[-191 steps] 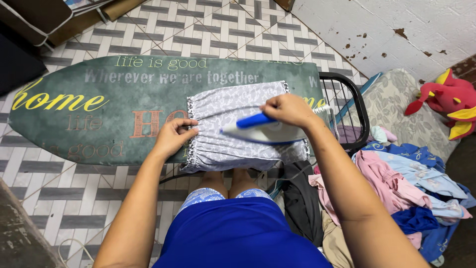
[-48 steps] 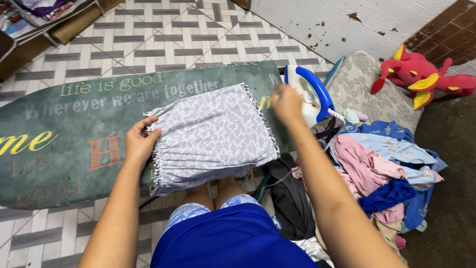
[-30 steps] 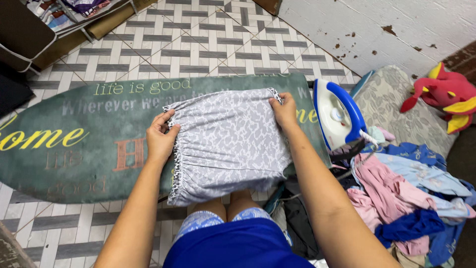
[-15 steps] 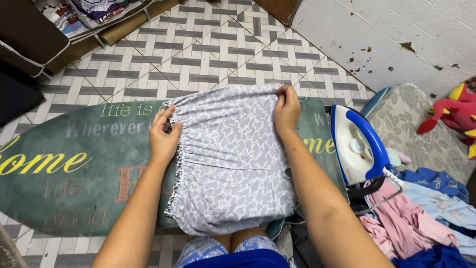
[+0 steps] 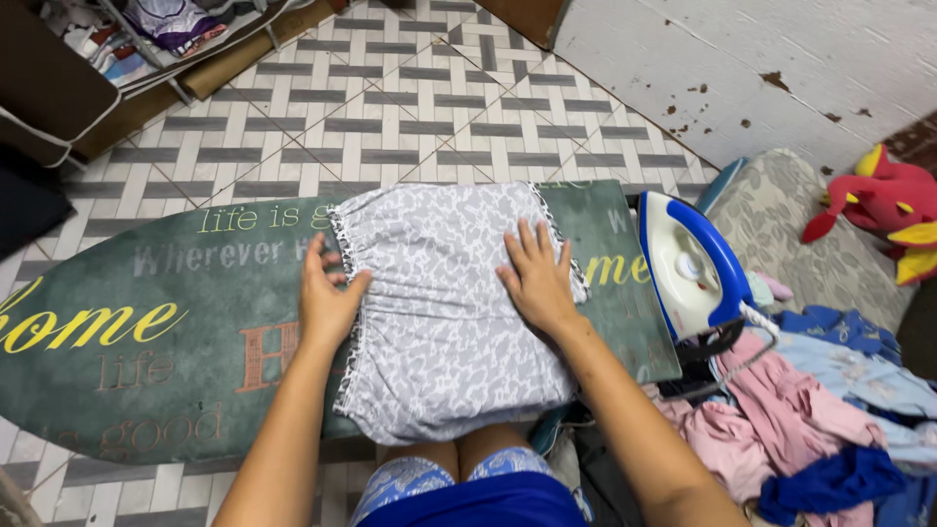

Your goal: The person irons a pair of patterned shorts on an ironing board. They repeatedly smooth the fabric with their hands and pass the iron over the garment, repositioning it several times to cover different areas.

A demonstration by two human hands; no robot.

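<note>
A grey patterned garment (image 5: 444, 293) with a gathered waistband lies across the green ironing board (image 5: 146, 332), its lower part hanging over the near edge. My left hand (image 5: 327, 298) rests on the waistband at the garment's left side, thumb over the cloth. My right hand (image 5: 537, 273) lies flat on the garment's right part, fingers spread. A white and blue iron (image 5: 688, 263) stands upright at the board's right end, apart from both hands.
A heap of pink and blue clothes (image 5: 820, 400) lies at the right, beside a patterned cushion (image 5: 781, 215) and a red and yellow plush toy (image 5: 878, 205). Tiled floor (image 5: 390, 88) lies beyond the board. A rack with cloth (image 5: 156, 29) stands at the far left.
The iron was set upright at the board's right end. Both hands lifted and shifted the garment farther onto the board; my right hand let go of its edge and now lies flat on it.
</note>
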